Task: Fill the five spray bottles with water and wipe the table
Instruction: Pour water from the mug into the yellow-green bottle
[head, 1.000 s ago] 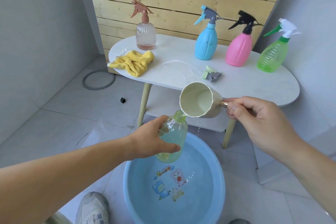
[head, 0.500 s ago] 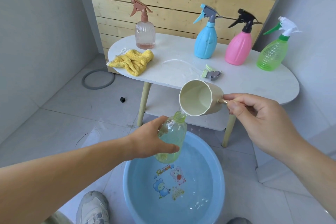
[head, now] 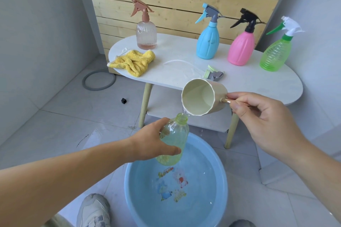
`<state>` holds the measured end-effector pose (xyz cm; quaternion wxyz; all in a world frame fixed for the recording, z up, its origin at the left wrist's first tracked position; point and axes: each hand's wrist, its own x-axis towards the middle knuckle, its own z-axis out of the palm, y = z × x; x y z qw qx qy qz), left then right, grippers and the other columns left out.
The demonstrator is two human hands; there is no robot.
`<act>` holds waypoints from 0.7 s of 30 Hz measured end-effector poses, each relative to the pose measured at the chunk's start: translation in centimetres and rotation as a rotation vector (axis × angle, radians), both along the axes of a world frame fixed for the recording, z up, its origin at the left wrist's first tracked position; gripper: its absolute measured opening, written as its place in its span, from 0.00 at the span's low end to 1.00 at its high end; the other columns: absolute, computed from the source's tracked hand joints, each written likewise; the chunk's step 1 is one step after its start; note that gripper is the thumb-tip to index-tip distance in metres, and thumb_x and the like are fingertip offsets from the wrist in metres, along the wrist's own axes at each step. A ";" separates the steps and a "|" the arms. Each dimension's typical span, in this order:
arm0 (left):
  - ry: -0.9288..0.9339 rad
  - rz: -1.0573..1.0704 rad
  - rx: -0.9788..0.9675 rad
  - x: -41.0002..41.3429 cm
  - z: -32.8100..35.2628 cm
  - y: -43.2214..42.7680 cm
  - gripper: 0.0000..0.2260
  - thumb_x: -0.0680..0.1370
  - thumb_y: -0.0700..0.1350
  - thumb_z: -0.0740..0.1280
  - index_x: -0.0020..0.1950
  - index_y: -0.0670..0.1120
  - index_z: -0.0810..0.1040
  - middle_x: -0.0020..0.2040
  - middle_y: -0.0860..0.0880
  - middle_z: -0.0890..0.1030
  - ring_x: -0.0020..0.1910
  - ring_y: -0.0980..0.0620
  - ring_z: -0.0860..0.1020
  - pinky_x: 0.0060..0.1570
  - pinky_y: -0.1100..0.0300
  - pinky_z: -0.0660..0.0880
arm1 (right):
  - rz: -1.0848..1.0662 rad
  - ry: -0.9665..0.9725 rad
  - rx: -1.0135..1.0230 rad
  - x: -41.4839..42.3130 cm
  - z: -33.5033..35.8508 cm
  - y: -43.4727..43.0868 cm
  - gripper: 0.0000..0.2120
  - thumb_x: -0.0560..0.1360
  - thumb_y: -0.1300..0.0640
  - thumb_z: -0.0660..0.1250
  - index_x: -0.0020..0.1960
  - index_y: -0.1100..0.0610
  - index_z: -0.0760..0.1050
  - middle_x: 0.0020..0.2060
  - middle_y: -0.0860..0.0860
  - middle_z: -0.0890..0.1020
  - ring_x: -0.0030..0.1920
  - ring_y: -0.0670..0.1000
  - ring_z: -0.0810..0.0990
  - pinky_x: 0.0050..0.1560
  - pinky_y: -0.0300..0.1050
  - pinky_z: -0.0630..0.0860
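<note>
Head view: the right hand (head: 258,116), pinching the handle (head: 226,100) of the cup (head: 201,97), has tipped it further, water (head: 184,112) now streaming into the uncapped bottle (head: 175,140) the left hand (head: 153,142) grips.

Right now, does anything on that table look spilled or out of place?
Yes. A puddle of water lies on the white table, between the yellow cloth and a loose spray head that is lying on its side. The puddle looks like a spill that has not yet been wiped.

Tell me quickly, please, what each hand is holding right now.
Left hand: grips the capless green bottle above the basin.
Right hand: pinches the handle of the tilted cream cup, pouring into the bottle.
</note>
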<state>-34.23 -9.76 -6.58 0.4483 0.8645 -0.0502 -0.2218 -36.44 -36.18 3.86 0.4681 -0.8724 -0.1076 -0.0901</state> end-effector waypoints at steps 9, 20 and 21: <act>-0.003 -0.003 0.006 -0.1 0.0 0.0 0.36 0.61 0.62 0.78 0.67 0.62 0.71 0.58 0.57 0.79 0.58 0.53 0.79 0.55 0.49 0.82 | 0.008 -0.027 -0.038 -0.1 -0.1 0.2 0.07 0.77 0.52 0.66 0.43 0.49 0.81 0.56 0.41 0.82 0.54 0.37 0.79 0.51 0.23 0.69; -0.002 -0.010 0.015 0.0 -0.1 0.0 0.39 0.59 0.64 0.77 0.68 0.62 0.70 0.59 0.57 0.78 0.58 0.53 0.79 0.56 0.50 0.82 | 0.020 -0.098 -0.074 0.0 -0.2 0.0 0.07 0.77 0.57 0.66 0.44 0.53 0.82 0.55 0.42 0.82 0.58 0.37 0.78 0.54 0.25 0.69; 0.000 -0.011 0.010 0.0 -0.1 0.0 0.37 0.60 0.63 0.77 0.68 0.62 0.70 0.59 0.57 0.78 0.58 0.53 0.79 0.56 0.50 0.82 | 0.022 -0.108 -0.080 0.0 -0.2 0.0 0.07 0.77 0.57 0.66 0.44 0.53 0.82 0.55 0.42 0.82 0.58 0.37 0.78 0.54 0.25 0.68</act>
